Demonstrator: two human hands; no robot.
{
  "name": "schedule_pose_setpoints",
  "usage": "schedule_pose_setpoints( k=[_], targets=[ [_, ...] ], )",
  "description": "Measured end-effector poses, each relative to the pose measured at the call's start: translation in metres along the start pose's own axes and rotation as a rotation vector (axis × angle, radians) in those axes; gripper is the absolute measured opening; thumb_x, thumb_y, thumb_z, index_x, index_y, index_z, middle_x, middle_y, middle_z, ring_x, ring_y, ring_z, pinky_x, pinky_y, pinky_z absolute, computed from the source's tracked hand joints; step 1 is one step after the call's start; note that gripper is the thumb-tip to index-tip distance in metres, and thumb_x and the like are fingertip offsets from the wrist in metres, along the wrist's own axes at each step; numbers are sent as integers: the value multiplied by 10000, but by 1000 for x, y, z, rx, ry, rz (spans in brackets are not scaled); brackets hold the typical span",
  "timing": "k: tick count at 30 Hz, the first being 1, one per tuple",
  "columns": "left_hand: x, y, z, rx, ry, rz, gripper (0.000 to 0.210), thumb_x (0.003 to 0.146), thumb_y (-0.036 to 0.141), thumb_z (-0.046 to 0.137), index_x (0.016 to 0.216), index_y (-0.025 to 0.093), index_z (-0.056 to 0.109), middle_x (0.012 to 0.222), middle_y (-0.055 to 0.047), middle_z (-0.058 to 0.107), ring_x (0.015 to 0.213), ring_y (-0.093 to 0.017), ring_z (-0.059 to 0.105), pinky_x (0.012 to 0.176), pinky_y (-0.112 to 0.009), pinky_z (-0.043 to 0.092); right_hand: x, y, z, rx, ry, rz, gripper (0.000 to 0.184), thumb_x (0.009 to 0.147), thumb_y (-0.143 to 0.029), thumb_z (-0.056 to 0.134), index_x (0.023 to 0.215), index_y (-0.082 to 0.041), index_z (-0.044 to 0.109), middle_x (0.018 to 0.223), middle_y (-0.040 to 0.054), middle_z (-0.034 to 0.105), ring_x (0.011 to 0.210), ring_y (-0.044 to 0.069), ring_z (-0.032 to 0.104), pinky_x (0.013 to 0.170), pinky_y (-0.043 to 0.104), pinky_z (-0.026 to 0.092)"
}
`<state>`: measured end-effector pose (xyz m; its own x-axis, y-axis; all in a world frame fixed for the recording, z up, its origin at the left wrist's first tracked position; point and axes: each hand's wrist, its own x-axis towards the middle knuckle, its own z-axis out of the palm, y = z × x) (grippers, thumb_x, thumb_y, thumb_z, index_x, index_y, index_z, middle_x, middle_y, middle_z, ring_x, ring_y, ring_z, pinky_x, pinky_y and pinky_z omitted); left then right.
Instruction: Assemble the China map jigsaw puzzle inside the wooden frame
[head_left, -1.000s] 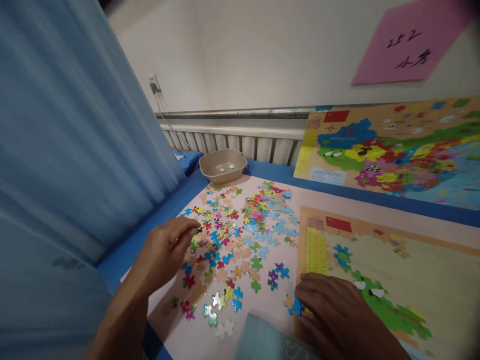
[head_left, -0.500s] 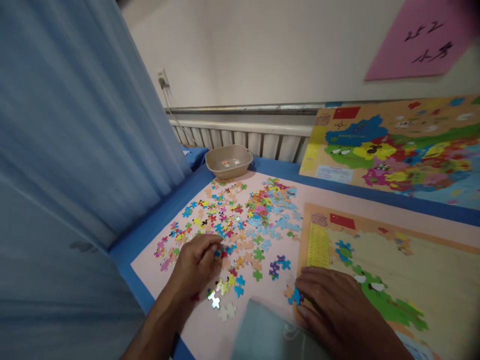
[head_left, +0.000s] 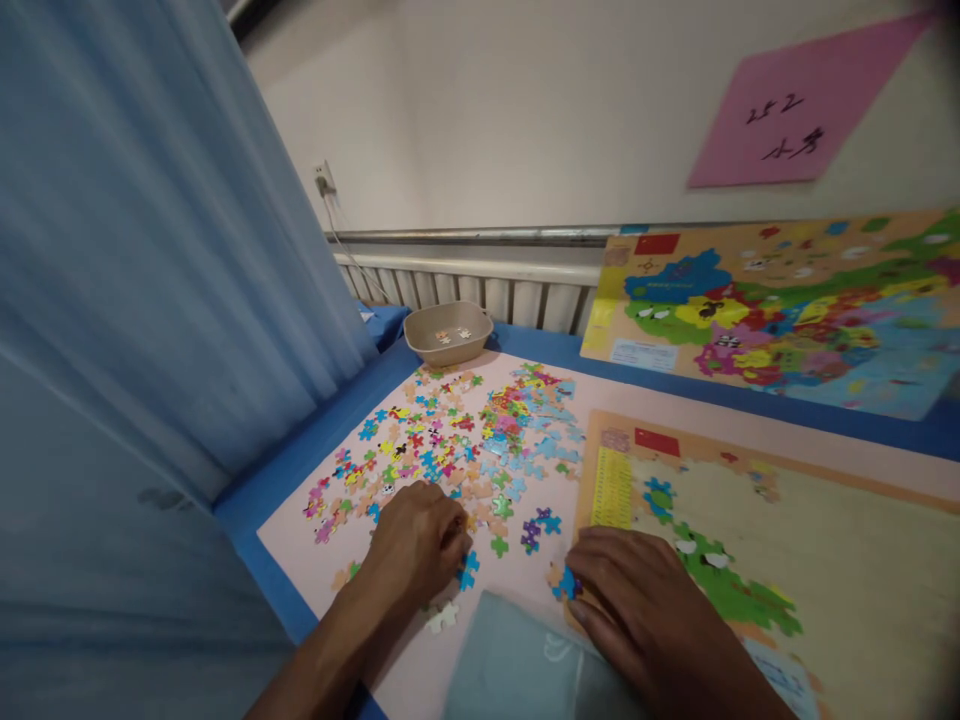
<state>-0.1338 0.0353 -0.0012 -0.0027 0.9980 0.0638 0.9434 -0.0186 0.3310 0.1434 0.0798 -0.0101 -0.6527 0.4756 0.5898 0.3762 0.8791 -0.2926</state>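
Observation:
My left hand (head_left: 420, 540) is over the scattered jigsaw pieces (head_left: 427, 460) with its fingers curled together; whatever they pinch is hidden. Pale pieces (head_left: 442, 618) and a blue piece (head_left: 469, 570) lie close by it. At the left edge of the puzzle board (head_left: 855, 540), my right hand (head_left: 637, 590) has its thumb and fingers closed around a small joined cluster of blue and orange jigsaw pieces (head_left: 564, 582). Green and blue pieces are set in that board. A purple and blue cluster (head_left: 534, 530) lies between the hands.
A beige basin (head_left: 450, 335) with a few pieces stands at the back. A finished map puzzle (head_left: 750, 310) leans on the wall. Grey-blue cloth (head_left: 510, 660) lies at the front edge, and a blue curtain (head_left: 150, 300) hangs on the left.
My left hand has moved right and towards me over the pieces, covering the yellowish ones. My right hand stays at the board's edge with the cluster. The view has shifted slightly.

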Motion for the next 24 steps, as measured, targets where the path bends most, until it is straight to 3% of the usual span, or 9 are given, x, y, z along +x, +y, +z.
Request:
schedule_pose_setpoints(
  k=[8,11,14,18,21,24],
  targets=[
    [0,8,-5,67,-82,-69,134,814,161,579,724,208,666,818,-33,681,810,-200,589,722,-325,318,-10,1,1,49,-25,39,159,972,-126,568,1090,-222,613,1049,33,708,1015,220,628,954,362,410],
    [4,4,5,95,-143,-142,153,814,158,565,794,212,706,861,-36,706,835,-215,629,727,-323,330,-18,11,19,-9,-31,-7,125,910,-193,620,1024,-218,575,983,40,697,983,232,632,895,383,441],
    [11,-1,11,94,-162,-102,209,855,177,522,847,224,725,917,-36,723,874,-228,655,759,-331,365,-26,27,40,-118,100,-21,69,926,-239,610,962,-228,552,913,10,693,960,224,635,840,383,439],
    [9,-1,11,103,-138,-84,227,891,211,512,855,234,735,948,-49,737,912,-246,671,792,-343,398,-31,34,55,-153,159,-54,122,924,-296,639,959,-230,542,895,-10,679,927,211,629,824,385,428],
    [7,0,13,139,-96,-78,258,931,247,491,833,236,730,932,-69,746,905,-268,677,795,-364,401,-29,32,55,-165,148,-55,155,905,-285,666,945,-230,527,892,-12,675,924,208,629,819,380,413],
    [7,1,15,161,-72,-76,311,974,309,459,829,237,724,915,-93,752,901,-302,680,805,-397,395,-27,32,54,-147,218,-78,112,945,-284,616,935,-222,522,865,-15,661,891,193,623,797,372,394]
  ],
)
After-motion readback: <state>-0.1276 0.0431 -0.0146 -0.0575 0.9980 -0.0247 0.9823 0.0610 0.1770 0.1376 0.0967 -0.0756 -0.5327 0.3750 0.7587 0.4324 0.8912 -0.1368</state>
